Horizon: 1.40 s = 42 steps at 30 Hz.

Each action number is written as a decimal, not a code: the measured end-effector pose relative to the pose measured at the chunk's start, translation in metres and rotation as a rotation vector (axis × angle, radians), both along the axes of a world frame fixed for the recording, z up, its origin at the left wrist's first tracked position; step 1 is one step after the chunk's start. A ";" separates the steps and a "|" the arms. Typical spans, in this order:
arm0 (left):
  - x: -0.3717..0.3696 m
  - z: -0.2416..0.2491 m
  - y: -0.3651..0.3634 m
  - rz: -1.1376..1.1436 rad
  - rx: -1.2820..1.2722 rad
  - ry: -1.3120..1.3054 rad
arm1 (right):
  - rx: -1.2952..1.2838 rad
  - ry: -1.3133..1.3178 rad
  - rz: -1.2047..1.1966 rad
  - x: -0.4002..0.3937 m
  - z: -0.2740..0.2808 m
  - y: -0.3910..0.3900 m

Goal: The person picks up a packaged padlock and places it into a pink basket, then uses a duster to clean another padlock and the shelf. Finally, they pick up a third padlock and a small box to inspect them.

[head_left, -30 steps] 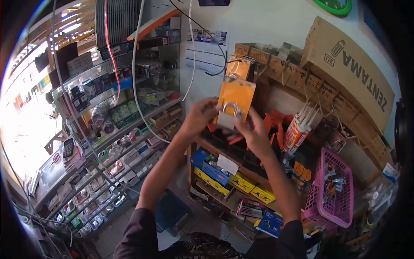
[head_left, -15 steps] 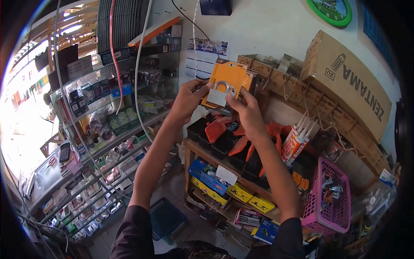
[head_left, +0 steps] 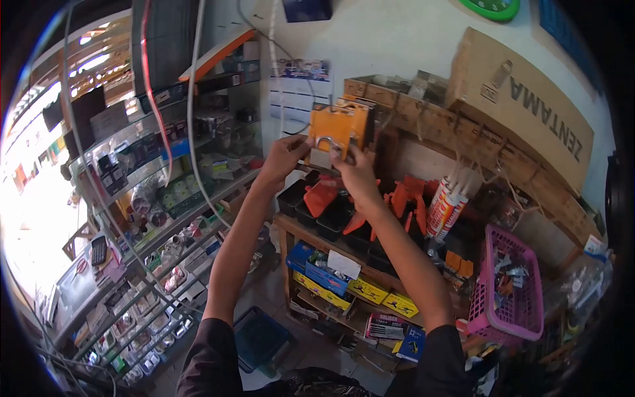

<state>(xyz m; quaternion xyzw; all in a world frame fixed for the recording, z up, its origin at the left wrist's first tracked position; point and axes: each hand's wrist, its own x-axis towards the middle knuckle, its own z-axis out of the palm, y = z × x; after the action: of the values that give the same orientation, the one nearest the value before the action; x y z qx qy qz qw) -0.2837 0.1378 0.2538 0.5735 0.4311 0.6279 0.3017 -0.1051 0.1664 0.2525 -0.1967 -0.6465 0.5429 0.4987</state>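
Two hands on one carded padlock

Both hands raised, arms stretched up and forward. Left hand (head_left: 286, 155) grips the left edge of an orange card pack (head_left: 336, 126), fingers closed on it. Right hand (head_left: 357, 173) pinches the pack from below and right, fingers curled against the silver padlock (head_left: 324, 151) mounted on the card (shackle visible, body partly hidden by the fingers). Pack sits between the two hands, held upright, close against more orange packs hanging just behind it.

Below the hands: black trays with orange parts (head_left: 331, 205) on a wooden shelf. Right of the right hand: sealant tubes (head_left: 442, 208), then a pink basket (head_left: 506, 291) lower still. Above and right: a large cardboard box (head_left: 529, 106). Left of the left hand: glass shelving (head_left: 165, 172) with small boxed goods.
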 end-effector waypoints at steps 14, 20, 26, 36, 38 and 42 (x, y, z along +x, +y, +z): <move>0.011 -0.011 0.053 -0.036 0.041 -0.081 | 0.169 -0.110 -0.411 0.032 -0.024 -0.002; -0.011 -0.019 0.081 0.081 -0.039 -0.134 | 0.339 -0.426 0.148 0.173 -0.057 -0.103; 0.018 -0.010 0.051 0.029 -0.070 -0.132 | 0.409 -0.746 -0.187 0.345 -0.039 -0.143; 0.233 -0.050 0.003 0.501 0.678 0.254 | 0.099 -1.349 -0.737 0.590 -0.055 -0.060; 0.301 -0.040 -0.010 -0.025 0.601 0.639 | 0.010 -1.481 -0.664 0.619 -0.076 -0.040; 0.437 -0.038 0.008 -0.581 0.603 0.922 | -0.128 -1.709 -0.478 0.644 -0.121 -0.008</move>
<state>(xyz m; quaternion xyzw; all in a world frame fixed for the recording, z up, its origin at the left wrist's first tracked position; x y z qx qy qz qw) 0.1538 0.1462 0.2154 0.9393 0.1474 0.3023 0.0679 0.5390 0.1587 0.1319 -0.6918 -0.7078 0.1270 -0.0659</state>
